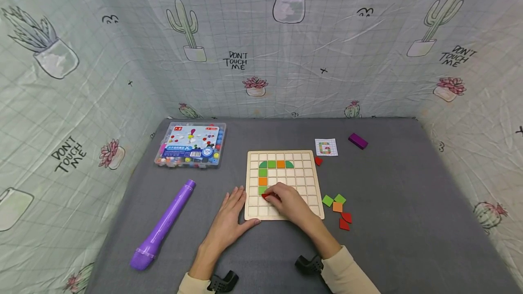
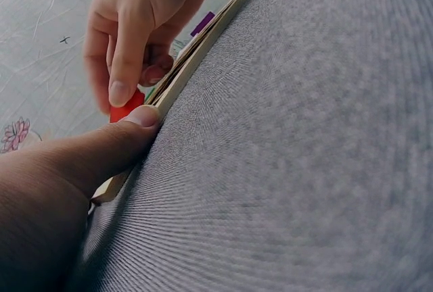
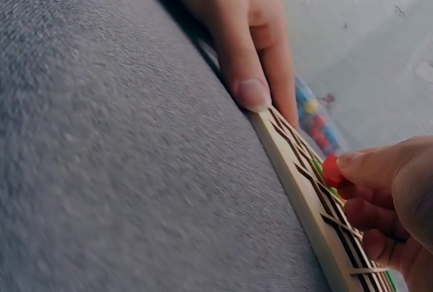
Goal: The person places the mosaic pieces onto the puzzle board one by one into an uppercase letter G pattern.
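A square wooden grid board [image 1: 302,185] lies on the grey cloth, with green and orange tiles set along its upper row and down a left column. My right hand [image 1: 288,201] pinches a red piece [image 1: 264,196] between thumb and fingers, just below the lowest green tile [image 1: 262,190]. In the right wrist view the red piece [image 3: 332,171] shows at the thumb tip, close over the board. My left hand [image 1: 229,217] lies with fingers straight along the board's left edge. Its thumb [image 2: 139,117] touches the near edge.
Right of the board lie loose green, orange and red tiles [image 1: 337,207]. A pattern card [image 1: 326,147], a red piece [image 1: 318,161] and a purple block [image 1: 357,141] are farther back. A clear box of beads [image 1: 190,144] and a purple microphone [image 1: 163,226] stand left.
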`<state>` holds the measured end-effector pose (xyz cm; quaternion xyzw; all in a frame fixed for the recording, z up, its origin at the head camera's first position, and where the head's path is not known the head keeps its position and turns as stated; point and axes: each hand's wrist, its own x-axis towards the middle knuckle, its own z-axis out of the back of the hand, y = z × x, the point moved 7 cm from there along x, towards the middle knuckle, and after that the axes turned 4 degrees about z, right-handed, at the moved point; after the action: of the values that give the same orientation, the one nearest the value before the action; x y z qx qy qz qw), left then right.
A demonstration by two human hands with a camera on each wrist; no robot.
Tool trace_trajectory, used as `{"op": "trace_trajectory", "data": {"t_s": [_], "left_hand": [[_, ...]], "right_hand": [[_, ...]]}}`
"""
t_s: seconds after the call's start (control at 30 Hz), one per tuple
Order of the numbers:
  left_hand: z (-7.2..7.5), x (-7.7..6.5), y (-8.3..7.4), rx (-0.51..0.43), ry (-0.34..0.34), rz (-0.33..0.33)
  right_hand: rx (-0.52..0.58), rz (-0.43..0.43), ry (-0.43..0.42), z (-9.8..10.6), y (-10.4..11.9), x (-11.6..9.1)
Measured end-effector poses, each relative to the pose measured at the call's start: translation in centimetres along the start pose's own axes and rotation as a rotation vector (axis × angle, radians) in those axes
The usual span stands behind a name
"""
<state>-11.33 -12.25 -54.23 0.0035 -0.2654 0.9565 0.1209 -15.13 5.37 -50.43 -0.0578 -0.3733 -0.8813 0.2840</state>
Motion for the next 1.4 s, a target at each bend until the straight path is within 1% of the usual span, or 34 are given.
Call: {"op": "trace_trajectory", "data": {"t_s": [0.17, 0.4, 0.6, 0.7, 0.87, 0.93, 1.1, 1.27, 1.4], "left_hand": [[0.1, 0.0, 0.0, -0.001, 0.004, -0.003], [0.1, 0.0, -0.1, 0.0, -0.009, -0.007], [0.1, 0.0, -0.2, 0.007, -0.026, -0.023], [0.1, 0.0, -0.2, 0.008, -0.022, -0.02], [0.1, 0.0, -0.2, 0.011, -0.04, -0.035], [0.2, 0.0, -0.3, 0.015, -0.05, -0.046], [0.1, 0.0, -0.2, 0.014, -0.046, -0.047], [0.1, 0.0, -0.2, 0.012, -0.037, -0.037], [0.1, 0.0, -0.2, 0.006, -0.035, -0.031]], "right_hand": [[-0.009, 0.006, 0.013, -0.8, 0.3, 0.1], [-0.069, 0.009, 0.006, -1.2, 0.3, 0.0], [-0.108, 0.056, -0.036, -1.0, 0.6, -0.1], [-0.108, 0.076, -0.053, -1.0, 0.7, -0.1], [-0.117, 0.125, -0.075, -1.0, 0.9, -0.2], [-0.113, 0.135, -0.087, -1.0, 0.9, -0.3], [-0.1, 0.15, -0.101, -0.7, 0.9, -0.4], [-0.092, 0.132, -0.09, -0.1, 0.5, -0.5], [-0.101, 0.093, -0.088, 0.9, -0.2, -0.7]]}}
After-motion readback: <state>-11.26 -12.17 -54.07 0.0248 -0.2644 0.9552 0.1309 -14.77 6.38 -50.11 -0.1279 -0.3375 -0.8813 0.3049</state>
